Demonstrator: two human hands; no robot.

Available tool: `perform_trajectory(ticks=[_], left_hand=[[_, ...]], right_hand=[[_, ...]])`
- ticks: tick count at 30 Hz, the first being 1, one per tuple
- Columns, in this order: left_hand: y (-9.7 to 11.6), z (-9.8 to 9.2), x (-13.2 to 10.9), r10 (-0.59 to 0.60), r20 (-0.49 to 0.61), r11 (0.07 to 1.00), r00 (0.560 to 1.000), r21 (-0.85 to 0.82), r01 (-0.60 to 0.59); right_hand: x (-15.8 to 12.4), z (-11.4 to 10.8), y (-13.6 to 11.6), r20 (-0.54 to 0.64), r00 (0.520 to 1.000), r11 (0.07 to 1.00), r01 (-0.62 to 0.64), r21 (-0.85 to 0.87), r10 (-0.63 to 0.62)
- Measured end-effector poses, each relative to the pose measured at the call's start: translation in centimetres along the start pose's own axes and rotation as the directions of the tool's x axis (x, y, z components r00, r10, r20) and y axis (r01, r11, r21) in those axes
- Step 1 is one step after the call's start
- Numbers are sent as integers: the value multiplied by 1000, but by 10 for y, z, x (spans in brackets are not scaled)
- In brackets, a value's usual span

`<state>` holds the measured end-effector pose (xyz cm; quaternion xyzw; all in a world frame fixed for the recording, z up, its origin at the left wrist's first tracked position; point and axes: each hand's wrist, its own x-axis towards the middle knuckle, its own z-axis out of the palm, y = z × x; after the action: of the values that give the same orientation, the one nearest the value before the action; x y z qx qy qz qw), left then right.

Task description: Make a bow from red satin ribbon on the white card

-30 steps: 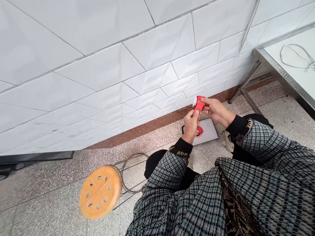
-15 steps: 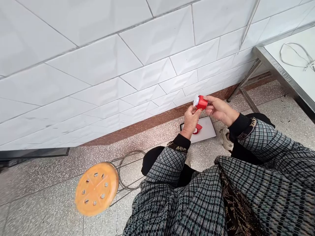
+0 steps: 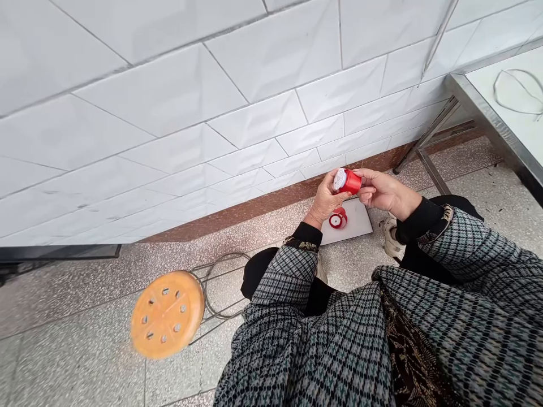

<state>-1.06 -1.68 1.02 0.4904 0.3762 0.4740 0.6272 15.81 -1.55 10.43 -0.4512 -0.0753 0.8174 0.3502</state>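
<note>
Both hands hold a glossy red spool (image 3: 353, 182), which looks like wound ribbon, out over the floor. Its white round end, bearing small print, faces left and up. My left hand (image 3: 326, 201) grips it at the white end, thumb below and fingers behind. My right hand (image 3: 385, 191) pinches the opposite end between thumb and fingers. Beneath them a second red roll (image 3: 338, 219) with a white centre lies on a white, dark-edged board (image 3: 360, 221) on the floor. My left hand and wrist cover part of that board.
An orange round-topped stool (image 3: 167, 314) with thin metal legs lies tipped on its side at left. At right stands a metal-edged table (image 3: 504, 124) with a loop of white cable (image 3: 515, 107). The white tiled wall (image 3: 271, 135) runs close ahead.
The spool has turned so its white printed end shows more. My left fingers have shifted up around that end. The roll on the board shows more fully as the view moves slightly.
</note>
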Motion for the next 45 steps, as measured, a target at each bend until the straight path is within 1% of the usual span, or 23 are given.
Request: perform_trajectory(ticks=[3,5,7,9,11,14,16,18,20,22,24,28,30,32,33,35,38,41,43,45], left_hand=[[4,7,-4,-98,-64,986,993,-144,88],[9,12,-7,-148,-88,968,985,-217,126],[13,17,-9,-169,-111,958,979,-253,137],[14,22,-10,-176,-137,956,975,-261,136],[12,27,-11,-184,-171,956,968,-261,135],[8,31,-13,-203,-208,957,957,-250,148],[6,31,-15,-188,-190,967,964,-208,147],[6,30,-17,-150,-140,981,979,-143,130],[6,28,-19,-130,-86,988,988,-90,123],[5,25,-19,-132,-66,990,989,-57,128],[2,23,-18,-131,-82,991,988,-22,130],[-7,20,-13,-117,-167,991,979,50,127],[-10,18,-10,-102,-214,993,971,38,112],[-10,14,-7,-68,-229,998,971,-5,69],[-8,12,-6,-50,-216,999,975,-24,46],[-3,5,-4,-20,-147,999,989,-34,15],[8,-4,-5,13,-24,1000,1000,26,-12],[14,-10,-6,40,63,997,997,68,-45],[15,-11,-7,60,98,993,993,93,-69],[15,-11,-7,79,98,990,992,105,-89]], right_hand=[[-1,2,9,47,989,988,141,-67,-138],[-2,5,17,81,967,954,253,-163,-243],[-2,8,24,77,936,895,350,-277,-342],[0,10,26,39,906,847,410,-338,-422],[3,11,23,-6,888,845,435,-310,-459],[8,8,12,-66,881,874,451,-183,-468],[11,7,5,-89,886,888,445,-116,-455],[12,6,1,-94,900,905,420,-72,-425],[12,6,-1,-98,916,921,386,-56,-390],[11,7,-1,-104,925,931,360,-58,-364],[10,8,-1,-108,933,939,339,-60,-343],[7,10,-1,-111,955,961,274,-40,-277],[5,10,-2,-101,970,975,218,-37,-221],[5,8,-3,-93,981,985,167,-31,-169],[5,7,-4,-86,986,990,137,-31,-140],[5,4,-5,-58,996,996,71,-44,-74],[5,-3,-4,6,1000,997,-12,-82,13],[3,-8,-1,43,997,994,-52,-97,57],[2,-10,0,54,996,993,-70,-93,76],[0,-10,0,59,995,993,-78,-85,83]])
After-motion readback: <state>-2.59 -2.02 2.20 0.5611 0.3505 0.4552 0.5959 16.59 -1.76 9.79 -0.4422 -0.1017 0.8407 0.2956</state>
